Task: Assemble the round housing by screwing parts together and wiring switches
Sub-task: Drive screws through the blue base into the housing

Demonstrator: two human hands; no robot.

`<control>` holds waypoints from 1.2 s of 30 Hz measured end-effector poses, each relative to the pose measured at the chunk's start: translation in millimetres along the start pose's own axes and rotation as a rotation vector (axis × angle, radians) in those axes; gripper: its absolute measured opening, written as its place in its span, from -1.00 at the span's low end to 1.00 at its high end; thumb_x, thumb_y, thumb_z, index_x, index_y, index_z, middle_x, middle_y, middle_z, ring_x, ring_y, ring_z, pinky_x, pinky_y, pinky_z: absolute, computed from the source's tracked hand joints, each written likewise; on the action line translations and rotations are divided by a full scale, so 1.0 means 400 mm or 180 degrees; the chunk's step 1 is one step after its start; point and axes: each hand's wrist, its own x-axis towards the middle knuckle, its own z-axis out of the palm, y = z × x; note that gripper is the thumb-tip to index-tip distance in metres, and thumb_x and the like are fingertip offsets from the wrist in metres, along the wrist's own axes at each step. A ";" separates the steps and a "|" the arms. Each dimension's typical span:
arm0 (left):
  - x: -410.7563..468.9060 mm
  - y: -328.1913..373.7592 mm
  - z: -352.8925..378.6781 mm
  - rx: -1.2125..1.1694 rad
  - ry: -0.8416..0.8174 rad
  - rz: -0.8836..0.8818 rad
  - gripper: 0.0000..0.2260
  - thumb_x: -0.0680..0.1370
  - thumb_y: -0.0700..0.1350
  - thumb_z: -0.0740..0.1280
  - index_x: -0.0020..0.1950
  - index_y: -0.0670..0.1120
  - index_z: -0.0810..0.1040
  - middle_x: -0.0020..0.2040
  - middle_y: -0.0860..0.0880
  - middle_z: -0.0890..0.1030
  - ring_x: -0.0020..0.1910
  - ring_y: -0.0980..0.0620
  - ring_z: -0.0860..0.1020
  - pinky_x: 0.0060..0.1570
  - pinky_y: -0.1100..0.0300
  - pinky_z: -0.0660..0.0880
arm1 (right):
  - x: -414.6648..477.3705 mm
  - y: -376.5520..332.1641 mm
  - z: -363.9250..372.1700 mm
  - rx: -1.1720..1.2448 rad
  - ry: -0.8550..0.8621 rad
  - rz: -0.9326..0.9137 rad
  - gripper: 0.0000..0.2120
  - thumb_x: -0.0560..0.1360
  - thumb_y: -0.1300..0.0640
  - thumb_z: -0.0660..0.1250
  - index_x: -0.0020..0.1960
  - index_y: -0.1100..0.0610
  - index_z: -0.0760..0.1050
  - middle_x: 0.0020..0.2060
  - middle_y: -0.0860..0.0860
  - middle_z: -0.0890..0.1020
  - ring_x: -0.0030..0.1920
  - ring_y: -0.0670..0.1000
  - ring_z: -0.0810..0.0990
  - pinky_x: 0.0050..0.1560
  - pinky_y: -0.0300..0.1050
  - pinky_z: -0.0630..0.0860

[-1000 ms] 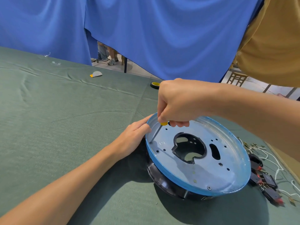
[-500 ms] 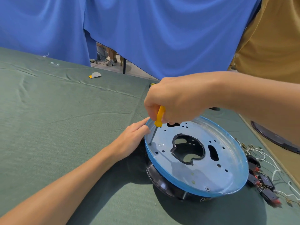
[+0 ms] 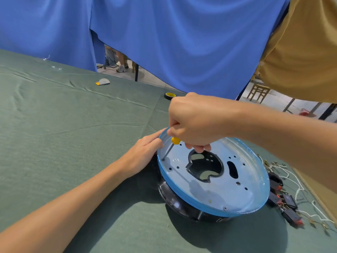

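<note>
Head view: right hand grips the yellow-handled screwdriver, shaft slanting down-left to a hole at the left rim of the blue-edged round metal plate on the black round housing; flat left hand braces that rim.

The cloth is a plain dull green; the curtain behind it is a plain bright blue; the sleeve at upper right is mustard-ochre. The plate is pale silver with a bluish sheen, dotted with dark holes, its rim banded in brighter blue; the base under it is glossy black. The screwdriver has a yellow handle and a grey shaft; the switches are black with red ends; the wires are white; the tape is black and yellow; the scrap is white, edged yellow.
</note>
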 end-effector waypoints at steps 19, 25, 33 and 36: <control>-0.008 0.008 0.004 0.0031 0.0011 -0.0069 -0.62 0.41 0.06 0.12 0.09 0.37 0.57 0.14 0.23 0.64 0.20 0.14 0.54 0.36 -0.14 0.33 | 0.010 -0.004 -0.020 -0.0778 0.0104 -0.0357 -0.69 0.58 0.15 0.22 -0.31 0.14 0.53 -0.68 -0.12 0.50 -0.58 -0.15 0.48 -0.59 -0.40 0.35; -0.006 0.003 0.005 0.0047 -0.0040 -0.0127 -0.55 0.49 -0.06 0.10 0.30 0.19 0.54 0.24 0.08 0.62 0.27 -0.01 0.53 0.36 -0.20 0.32 | 0.027 0.005 -0.012 -0.0169 -0.0035 0.0142 -0.57 0.63 0.10 0.13 -0.34 0.23 0.48 -0.54 0.01 0.57 -0.65 -0.08 0.43 -0.59 -0.32 0.38; -0.009 0.007 0.005 0.0074 -0.0075 -0.0112 -0.53 0.51 -0.10 0.08 0.37 0.13 0.50 0.29 0.13 0.59 0.32 0.08 0.49 0.40 -0.13 0.29 | -0.001 -0.007 -0.033 -0.0985 0.0197 -0.0450 -0.93 0.48 0.23 0.33 -0.06 0.17 0.58 -0.30 0.05 0.57 -0.38 -0.03 0.51 -0.63 -0.29 0.27; -0.012 0.011 0.006 0.0072 -0.0011 -0.0093 -0.56 0.50 -0.10 0.08 0.25 0.25 0.55 0.22 0.18 0.62 0.26 0.14 0.52 0.33 -0.07 0.34 | 0.001 0.005 -0.026 -0.0791 0.0551 -0.0571 -0.85 0.50 0.14 0.38 -0.22 0.17 0.58 -0.55 -0.01 0.45 -0.56 -0.05 0.44 -0.66 -0.26 0.26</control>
